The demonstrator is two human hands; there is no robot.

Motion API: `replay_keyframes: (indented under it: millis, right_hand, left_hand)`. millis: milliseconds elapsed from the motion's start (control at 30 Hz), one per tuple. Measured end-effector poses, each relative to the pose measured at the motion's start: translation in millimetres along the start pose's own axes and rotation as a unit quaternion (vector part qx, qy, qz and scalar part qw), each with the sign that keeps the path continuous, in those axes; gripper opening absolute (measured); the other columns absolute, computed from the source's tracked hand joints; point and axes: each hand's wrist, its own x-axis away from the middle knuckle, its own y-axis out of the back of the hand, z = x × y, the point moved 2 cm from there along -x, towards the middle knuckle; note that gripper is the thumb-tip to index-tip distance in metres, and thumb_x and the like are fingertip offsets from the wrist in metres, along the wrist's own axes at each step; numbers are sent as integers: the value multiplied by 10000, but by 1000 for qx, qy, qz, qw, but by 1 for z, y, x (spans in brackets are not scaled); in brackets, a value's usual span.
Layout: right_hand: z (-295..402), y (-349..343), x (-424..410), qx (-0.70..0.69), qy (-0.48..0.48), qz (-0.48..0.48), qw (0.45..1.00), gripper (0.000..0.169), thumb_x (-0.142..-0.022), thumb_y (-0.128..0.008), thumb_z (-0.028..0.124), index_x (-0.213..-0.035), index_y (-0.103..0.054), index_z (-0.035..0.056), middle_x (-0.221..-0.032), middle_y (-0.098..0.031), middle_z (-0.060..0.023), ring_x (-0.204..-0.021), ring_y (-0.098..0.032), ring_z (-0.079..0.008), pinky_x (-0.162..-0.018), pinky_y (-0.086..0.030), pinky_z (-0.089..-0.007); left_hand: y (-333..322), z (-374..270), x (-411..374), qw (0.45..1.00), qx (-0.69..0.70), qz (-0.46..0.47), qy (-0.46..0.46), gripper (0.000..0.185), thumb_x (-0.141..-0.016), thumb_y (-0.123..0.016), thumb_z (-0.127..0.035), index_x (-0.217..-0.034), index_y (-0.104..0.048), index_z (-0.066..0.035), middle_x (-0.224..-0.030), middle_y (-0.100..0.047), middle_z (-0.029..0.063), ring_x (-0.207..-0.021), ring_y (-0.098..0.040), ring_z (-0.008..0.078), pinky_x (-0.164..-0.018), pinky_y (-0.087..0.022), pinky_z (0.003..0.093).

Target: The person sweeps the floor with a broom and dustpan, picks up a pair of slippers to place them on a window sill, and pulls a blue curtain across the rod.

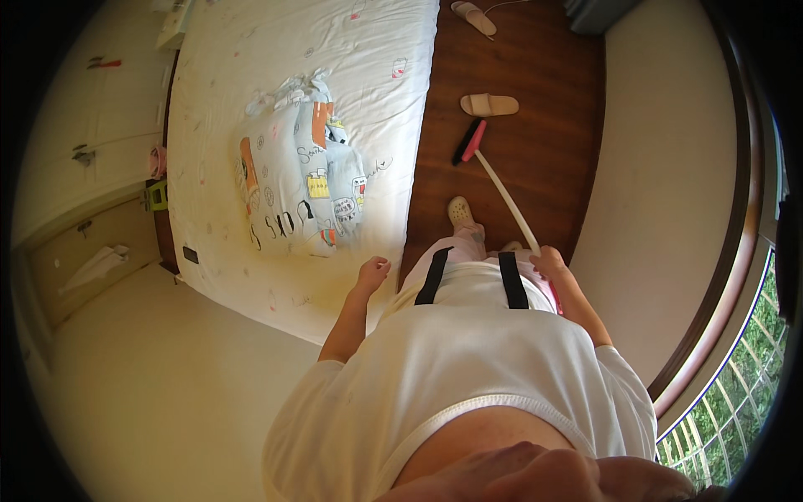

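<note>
My right hand [551, 262] is closed around the white handle [509, 199] of a broom. Its pink head [475, 140] with dark bristles rests on the brown wooden floor, close to the side of the bed. My left hand [374, 274] hangs in front of the edge of the bed, fingers loosely curled and nothing visible in it. A beige slipper [490, 105] lies just beyond the broom head, and a second slipper [475, 17] lies farther off with a thin cord beside it.
On the bed's white printed sheet [370, 81] lies a bundle of printed bedding [295, 176]. A small dark flat object [190, 254] is near the bed's left edge. A pale wall [665, 157] bounds the floor strip at right, beside a barred window [734, 364].
</note>
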Motion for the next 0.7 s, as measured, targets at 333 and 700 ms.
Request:
replay_keyframes:
  millis: [333,700]
  right_hand:
    - [48,53,-13,243,136,13,960,314,-850,-506,281,-940,-547,-17,-942,-593,-246,-904,-568,-389,-797,-454,-446]
    - [146,58,-237,352,214,-31,911,290,-861,-487,298,-934,-582,33,-922,-619,-177,-861,-609,-319,-719,-487,-418]
  left_hand:
    - [0,-48,-55,996,-52,-42,-56,296,-809,-614,-236,-994,-578,-8,-814,-626,116,-707,-591,189,-638,-472,305]
    - [-16,-192,-222,935,-217,-161,-230,321,-770,-633,-177,-1039,-541,-27,-1066,-520,185,-1019,-487,338,-880,-397,393]
